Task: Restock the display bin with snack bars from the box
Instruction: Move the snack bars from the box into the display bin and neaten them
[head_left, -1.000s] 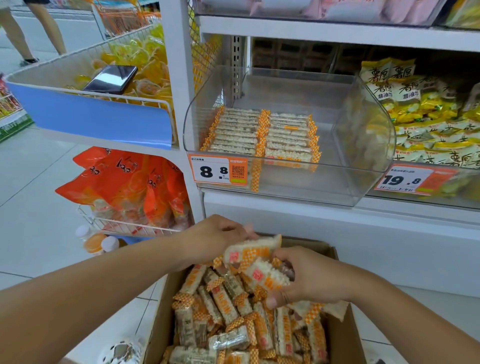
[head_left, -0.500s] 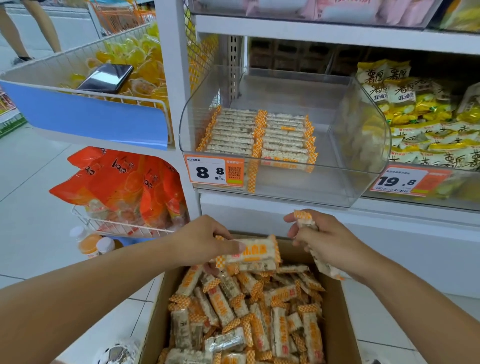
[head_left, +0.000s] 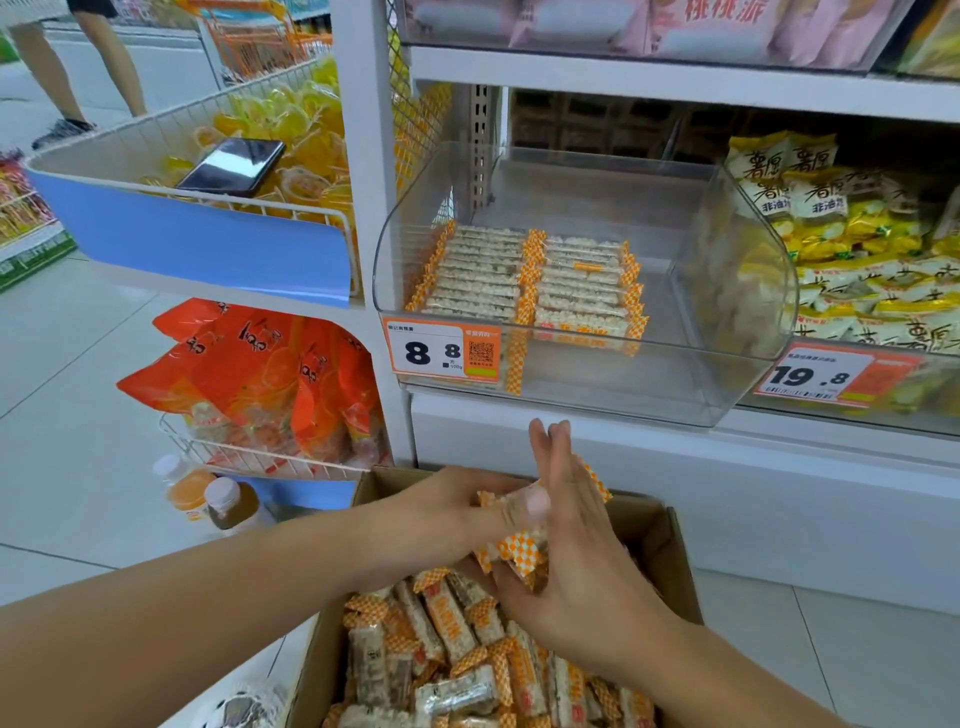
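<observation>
A small bunch of snack bars (head_left: 517, 540) is held between both hands just above the open cardboard box (head_left: 670, 551), which stands on the floor below the shelf. The left hand (head_left: 447, 512) is curled round the bunch from the left, its thumb pressed on the top wrapper. The right hand (head_left: 576, 561) is laid against the bunch from the right with the fingers (head_left: 550, 447) straight and pointing up, so its grip is released and flat against the bars. More snack bars (head_left: 467, 654) with orange-checked ends are piled loosely in the box. The clear display bin (head_left: 737, 291) is seen on the shelf above, with two neat rows of bars (head_left: 530, 280) stacked in its left part; the right part is bare. An orange price tag (head_left: 444, 353) reading 8.8 is fixed to the bin's front. A phone (head_left: 231, 166) is lying in the wire basket (head_left: 156, 156) to the left.
</observation>
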